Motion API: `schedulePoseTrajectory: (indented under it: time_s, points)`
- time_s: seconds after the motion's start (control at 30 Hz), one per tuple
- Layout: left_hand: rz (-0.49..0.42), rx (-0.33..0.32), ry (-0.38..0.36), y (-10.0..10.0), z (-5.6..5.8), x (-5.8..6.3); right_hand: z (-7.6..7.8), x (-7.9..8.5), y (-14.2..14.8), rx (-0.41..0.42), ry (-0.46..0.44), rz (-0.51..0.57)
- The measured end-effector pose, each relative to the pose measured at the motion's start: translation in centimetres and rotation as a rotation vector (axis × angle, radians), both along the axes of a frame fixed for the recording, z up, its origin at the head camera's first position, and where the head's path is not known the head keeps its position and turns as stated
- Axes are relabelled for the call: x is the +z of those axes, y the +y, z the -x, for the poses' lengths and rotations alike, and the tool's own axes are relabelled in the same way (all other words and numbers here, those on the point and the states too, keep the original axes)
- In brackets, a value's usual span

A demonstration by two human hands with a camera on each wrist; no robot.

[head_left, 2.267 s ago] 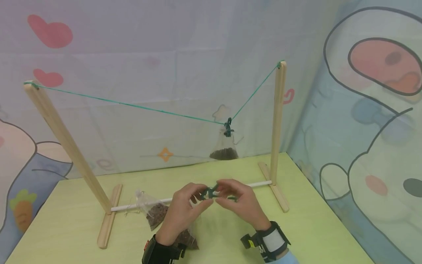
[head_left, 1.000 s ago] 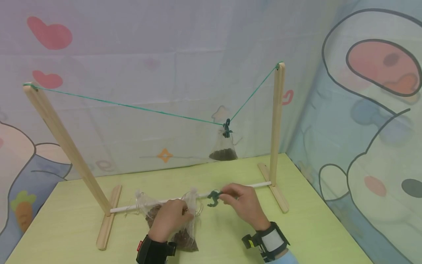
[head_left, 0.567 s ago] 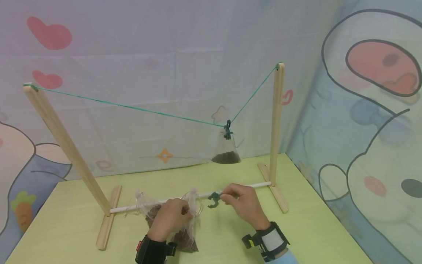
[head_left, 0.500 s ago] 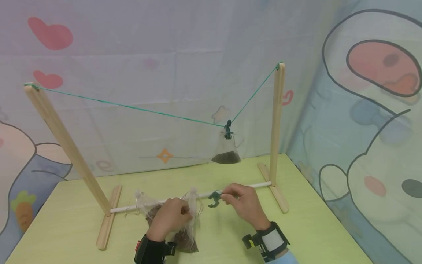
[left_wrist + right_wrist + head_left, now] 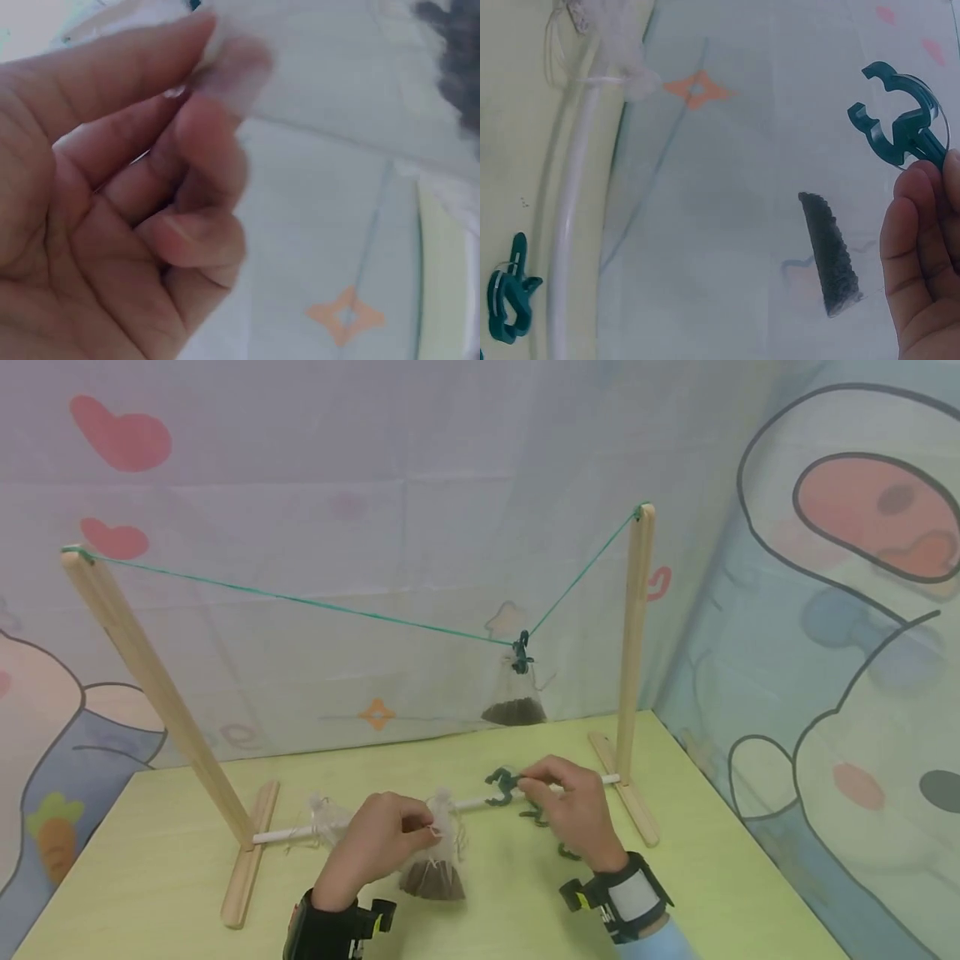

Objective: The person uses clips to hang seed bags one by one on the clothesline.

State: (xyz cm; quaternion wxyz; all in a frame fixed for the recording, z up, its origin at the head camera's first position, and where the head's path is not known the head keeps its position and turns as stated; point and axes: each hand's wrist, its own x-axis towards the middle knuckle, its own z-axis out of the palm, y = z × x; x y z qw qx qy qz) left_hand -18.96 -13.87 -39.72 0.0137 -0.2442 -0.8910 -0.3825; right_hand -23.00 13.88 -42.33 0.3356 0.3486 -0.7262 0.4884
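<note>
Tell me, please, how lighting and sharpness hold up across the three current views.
Head view: soft, slightly hazy light, with faint shadows on the table; left wrist view: the mesh bag is blurred and the upper left corner washed out, though creases show on the left hand; right wrist view: the green spring clip looks fairly crisp, but the hanging bag's mesh nearly vanishes.

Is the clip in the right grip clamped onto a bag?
No, the right wrist view shows the green clip in the right grip with its jaws apart and nothing between them.
</note>
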Motion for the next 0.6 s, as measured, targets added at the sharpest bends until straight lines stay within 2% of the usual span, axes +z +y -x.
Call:
schedulePoseTrajectory:
  time_s: [0.2, 0.43, 0.6]
  points:
    - [-0.113, 0.097, 0.188, 1.1, 0.7, 1.5, 0.9, 2.5, 0.3, -0.03, 0.042, 0.043]
    - [-0.253, 0.15, 0.438, 2.7, 2.3, 2.8, 1.9, 5.3, 0.6, -0.051, 0.095, 0.055]
    - [-0.363, 0.147, 0.481, 3.8, 3.5, 4.0, 2.6, 7.5, 0.5, -0.068, 0.146, 0.049]
